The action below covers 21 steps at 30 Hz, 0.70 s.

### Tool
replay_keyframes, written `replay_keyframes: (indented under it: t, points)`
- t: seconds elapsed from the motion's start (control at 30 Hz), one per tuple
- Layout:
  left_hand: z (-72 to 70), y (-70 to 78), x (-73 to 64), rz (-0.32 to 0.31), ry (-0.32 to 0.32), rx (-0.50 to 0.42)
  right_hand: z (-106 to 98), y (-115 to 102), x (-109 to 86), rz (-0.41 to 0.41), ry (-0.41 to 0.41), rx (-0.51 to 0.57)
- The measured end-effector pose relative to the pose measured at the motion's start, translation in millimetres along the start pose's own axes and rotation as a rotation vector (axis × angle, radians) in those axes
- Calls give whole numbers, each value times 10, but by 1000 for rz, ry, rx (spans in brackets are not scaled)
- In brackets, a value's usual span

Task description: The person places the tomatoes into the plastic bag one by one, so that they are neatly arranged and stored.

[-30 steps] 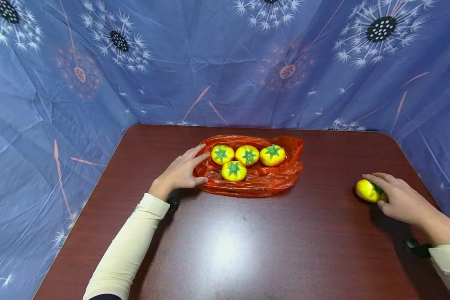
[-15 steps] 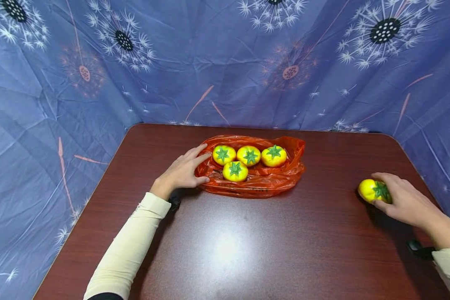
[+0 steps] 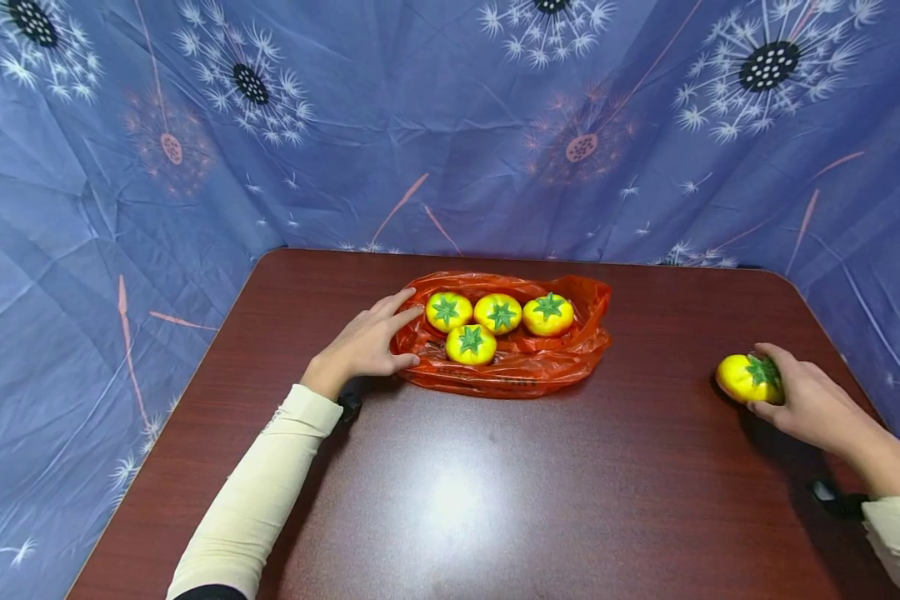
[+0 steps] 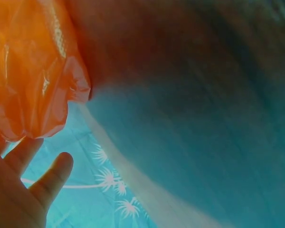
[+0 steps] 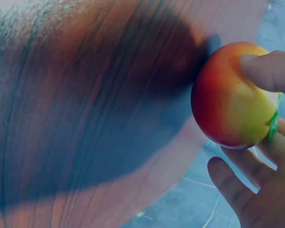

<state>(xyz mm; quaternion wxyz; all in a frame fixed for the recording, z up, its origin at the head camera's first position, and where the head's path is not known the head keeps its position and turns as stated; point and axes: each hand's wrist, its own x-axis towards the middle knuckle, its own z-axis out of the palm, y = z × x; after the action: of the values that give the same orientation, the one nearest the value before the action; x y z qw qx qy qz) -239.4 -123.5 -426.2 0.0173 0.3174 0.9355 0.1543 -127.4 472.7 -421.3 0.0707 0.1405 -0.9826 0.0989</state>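
On the right of the table, my right hand (image 3: 817, 408) grips a yellow tomato (image 3: 742, 379) with a green star-shaped calyx turned toward the palm. In the right wrist view, the thumb (image 5: 268, 71) presses one side of the tomato (image 5: 228, 102), with fingers on the other side. A red plastic bag (image 3: 540, 375) lies spread open at the back middle. Several matching yellow tomatoes (image 3: 470, 344) sit in it, calyxes up. At its left edge rests my left hand (image 3: 363, 343), fingers spread. The left wrist view shows fingertips right at the edge of the bag (image 4: 33, 80).
A dark reddish-brown wooden table (image 3: 570, 500) carries everything, with a bright light reflection near its front middle. Behind and beside it hangs a blue cloth (image 3: 420, 125) with dandelion prints. The table's right edge runs close beside my right hand.
My right hand has shifted its hold on the tomato, and more of its green calyx shows now than one second ago. The left hand and the bag have stayed put.
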Motion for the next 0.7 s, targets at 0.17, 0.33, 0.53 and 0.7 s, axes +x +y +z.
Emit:
replay_keyframes:
  t: [0.17, 0.33, 0.53, 0.7]
  points:
    - [9, -5, 11, 3, 7, 0, 31, 3, -15, -4, 4, -8]
    - [18, -4, 16, 1, 6, -1, 42, -16, -29, 31, -24, -5]
    - [22, -7, 26, 1, 10, 2, 32, -32, -27, 36, -20, 9]
    - [17, -2, 27, 5, 16, -1, 25, -37, -29, 73, -48, 12]
